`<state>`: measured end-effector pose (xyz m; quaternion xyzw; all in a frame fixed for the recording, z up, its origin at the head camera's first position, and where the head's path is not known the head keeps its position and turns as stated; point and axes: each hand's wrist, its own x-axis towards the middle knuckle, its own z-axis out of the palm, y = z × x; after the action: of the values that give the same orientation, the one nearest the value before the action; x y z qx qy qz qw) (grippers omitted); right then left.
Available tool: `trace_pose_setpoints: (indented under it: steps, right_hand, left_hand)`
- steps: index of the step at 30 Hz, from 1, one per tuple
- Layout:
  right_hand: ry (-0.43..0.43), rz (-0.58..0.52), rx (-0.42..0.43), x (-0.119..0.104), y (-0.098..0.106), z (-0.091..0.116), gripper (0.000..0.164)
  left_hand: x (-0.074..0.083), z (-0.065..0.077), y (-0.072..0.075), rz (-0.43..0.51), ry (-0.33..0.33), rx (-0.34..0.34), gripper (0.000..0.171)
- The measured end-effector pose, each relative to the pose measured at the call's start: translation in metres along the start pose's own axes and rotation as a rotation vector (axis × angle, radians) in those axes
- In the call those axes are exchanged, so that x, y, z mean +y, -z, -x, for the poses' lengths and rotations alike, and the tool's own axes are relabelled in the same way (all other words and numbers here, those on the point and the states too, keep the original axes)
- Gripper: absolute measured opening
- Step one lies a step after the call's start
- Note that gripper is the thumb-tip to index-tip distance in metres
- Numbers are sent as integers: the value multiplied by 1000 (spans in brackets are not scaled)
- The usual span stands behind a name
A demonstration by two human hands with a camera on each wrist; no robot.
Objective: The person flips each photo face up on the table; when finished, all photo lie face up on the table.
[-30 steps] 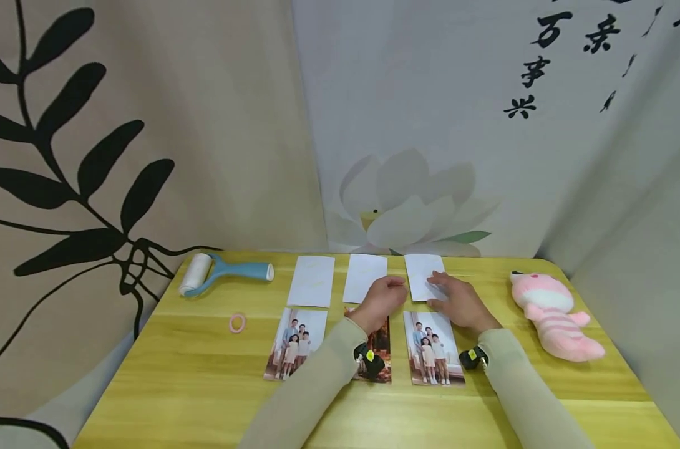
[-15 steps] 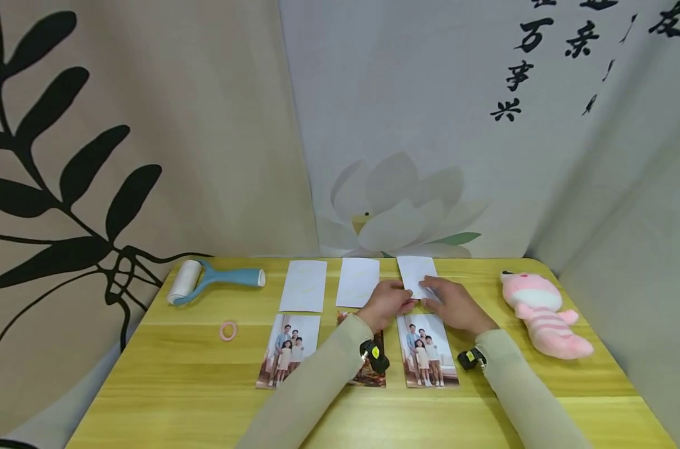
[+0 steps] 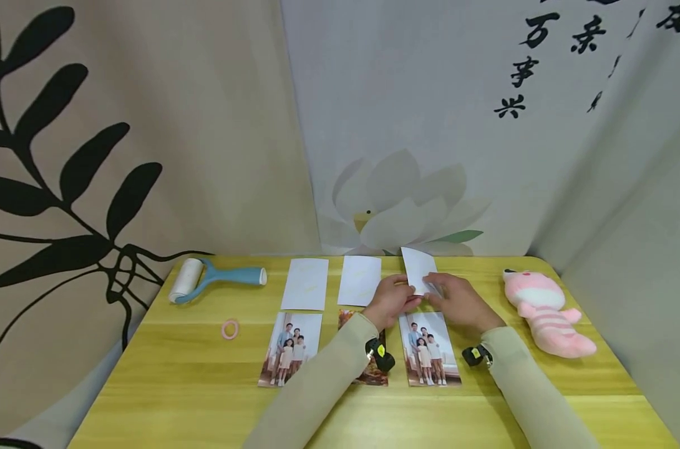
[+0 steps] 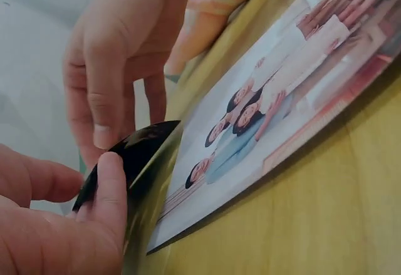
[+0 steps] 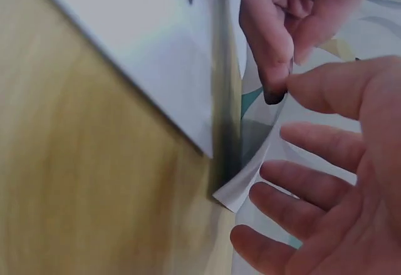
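Note:
My left hand (image 3: 389, 304) pinches the near edge of a photo print (image 3: 418, 268) at the back of the table. The print tilts up, its white back showing in the head view and its dark picture side (image 4: 135, 153) in the left wrist view. Beside it, my right hand (image 3: 462, 302) has its fingers spread loosely against the white back, its thumb at the edge near my left fingertips. Just in front lies a family photo (image 3: 430, 349), picture up. Under my left forearm, an autumn-coloured photo (image 3: 374, 373) is partly covered.
Two more white-backed prints (image 3: 304, 284) lie along the back edge, with another family photo (image 3: 289, 349) at left. Further left are a blue-handled lint roller (image 3: 222, 277) and a pink ring (image 3: 230, 329). A pink plush toy (image 3: 548, 315) lies at right.
My left hand has moved right to the white-backed print and taken its near edge. The print has lifted and tilted off the table. My right hand has stayed close beside it.

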<state>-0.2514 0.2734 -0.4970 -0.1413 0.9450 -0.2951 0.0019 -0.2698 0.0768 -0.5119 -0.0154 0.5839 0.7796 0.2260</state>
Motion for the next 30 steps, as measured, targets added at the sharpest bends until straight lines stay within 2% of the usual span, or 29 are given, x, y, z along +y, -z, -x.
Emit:
trace_pose_setpoints:
  steps: [3,7,12,16,21,25,30]
  right_hand:
    - [-13,-25,35,-4,4,-1,44]
    - [-35,-86,98,-11,6,-2,46]
    - [-80,-159,176,-24,11,-4,48]
    - [-113,-304,201,-32,14,-3,46]
    - [-179,-510,174,-44,18,0,55]
    - [-233,-569,171,-53,21,4,64]
    - [-270,-586,193,-63,21,8,59]
  left_hand:
    - [1,2,-2,12,-23,15,45]
    - [0,6,-5,18,-92,35,45]
    - [1,16,-11,-34,-182,43,41]
    - [3,23,-16,-96,-236,25,39]
    - [5,34,-19,-173,-271,-21,39]
    - [8,43,-20,-263,-308,-30,43]
    - [10,52,-19,-402,-329,-2,47]
